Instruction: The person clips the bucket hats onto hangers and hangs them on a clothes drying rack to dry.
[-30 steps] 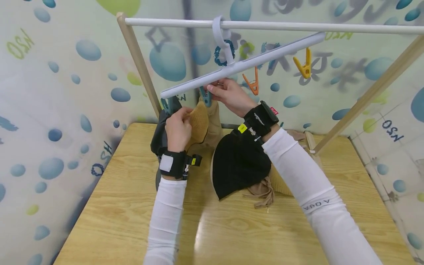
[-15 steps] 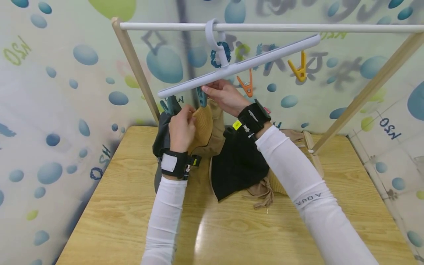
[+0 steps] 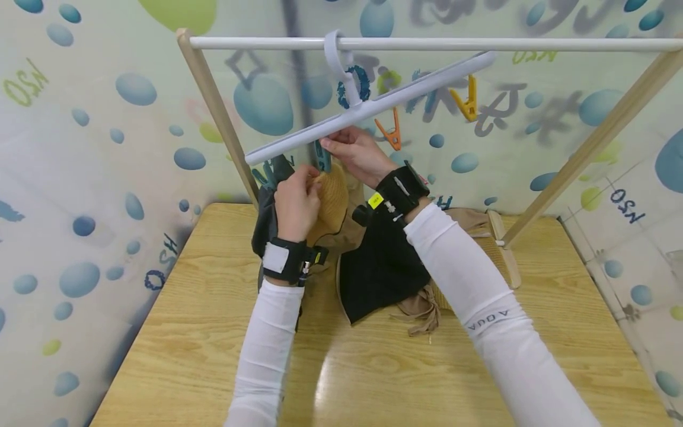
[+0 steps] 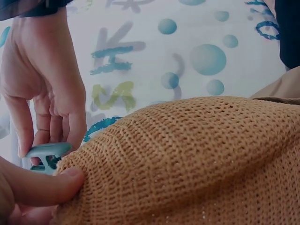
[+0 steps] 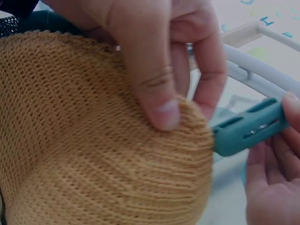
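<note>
My left hand [image 3: 296, 204] pinches the upper edge of a mustard knitted hat [image 3: 333, 198] between thumb and fingers. Its ribbed rim [image 5: 187, 159] fills much of the right wrist view. My right hand [image 3: 363, 155] pinches the handles of a teal clothespin [image 3: 322, 157] just under the white hanger [image 3: 368, 110]. In the left wrist view, this clothespin [image 4: 49, 152] meets the knit's edge beside my left thumb; whether it bites the knit cannot be told. Another teal clothespin [image 3: 269, 173] hangs further left, with dark grey fabric [image 3: 264, 222] below it, partly hidden by my left hand.
The hanger hooks over a white rail [image 3: 256, 42] on a wooden frame [image 3: 219, 112] and tilts up rightward. Orange [image 3: 392, 131] and yellow [image 3: 468, 101] clothespins hang from it. A black hat-like piece [image 3: 381, 270] and tan fabric [image 3: 424, 311] lie on the wooden table [image 3: 213, 332].
The knitted hat and my left hand have shifted slightly right, closer to the teal clothespin. The hanger has turned and moved a little left. Both hands keep their pinch.
</note>
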Demonstrator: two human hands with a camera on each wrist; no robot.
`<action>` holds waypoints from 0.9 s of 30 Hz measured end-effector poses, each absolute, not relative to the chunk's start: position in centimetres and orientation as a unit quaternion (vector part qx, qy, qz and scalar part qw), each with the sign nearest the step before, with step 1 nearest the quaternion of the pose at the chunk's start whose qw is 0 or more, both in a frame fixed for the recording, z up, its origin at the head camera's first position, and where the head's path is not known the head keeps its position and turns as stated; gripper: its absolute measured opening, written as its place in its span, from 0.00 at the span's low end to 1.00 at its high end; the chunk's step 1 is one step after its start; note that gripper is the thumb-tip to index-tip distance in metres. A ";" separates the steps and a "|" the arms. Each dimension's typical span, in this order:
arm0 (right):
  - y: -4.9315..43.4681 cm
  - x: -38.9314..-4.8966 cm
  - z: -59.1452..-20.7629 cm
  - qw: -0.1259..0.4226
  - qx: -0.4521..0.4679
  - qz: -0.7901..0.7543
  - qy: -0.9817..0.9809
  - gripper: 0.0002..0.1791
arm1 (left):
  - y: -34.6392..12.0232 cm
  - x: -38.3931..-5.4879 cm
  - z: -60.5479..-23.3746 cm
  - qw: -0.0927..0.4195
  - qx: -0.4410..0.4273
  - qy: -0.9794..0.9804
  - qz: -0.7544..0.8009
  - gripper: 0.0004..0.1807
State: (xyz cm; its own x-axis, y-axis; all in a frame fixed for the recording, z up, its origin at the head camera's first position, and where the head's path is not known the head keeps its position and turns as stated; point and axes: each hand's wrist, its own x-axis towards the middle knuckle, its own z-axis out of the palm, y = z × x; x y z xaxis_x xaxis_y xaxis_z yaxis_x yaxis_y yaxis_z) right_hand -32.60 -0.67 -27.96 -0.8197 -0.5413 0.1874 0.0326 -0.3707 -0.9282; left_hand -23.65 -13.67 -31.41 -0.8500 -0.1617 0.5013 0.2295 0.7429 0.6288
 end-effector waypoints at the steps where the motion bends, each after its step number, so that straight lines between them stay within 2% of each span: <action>1: -0.8 -32.6 -28.0 0.178 -0.241 -0.793 0.531 0.09 | -13.7 -23.6 -31.4 0.277 -0.018 -0.892 -0.356 0.06; 19: -1.6 -32.8 -28.2 0.186 -0.250 -0.806 0.502 0.10 | -13.7 -23.8 -29.7 0.306 0.015 -0.882 -0.358 0.05; 27: -1.6 -32.9 -28.6 0.186 -0.266 -0.793 0.516 0.08 | -14.0 -23.8 -28.8 0.264 0.004 -0.901 -0.345 0.07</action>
State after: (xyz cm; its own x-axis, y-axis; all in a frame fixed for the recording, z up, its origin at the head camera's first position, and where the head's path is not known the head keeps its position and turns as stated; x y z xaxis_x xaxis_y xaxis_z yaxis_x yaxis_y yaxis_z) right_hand -32.92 -1.58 -28.58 -0.7893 -0.5697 0.2291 0.0211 -0.3980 -0.9171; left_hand -23.80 -14.04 -28.82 -0.8604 -0.1889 0.4733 0.1753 0.7624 0.6229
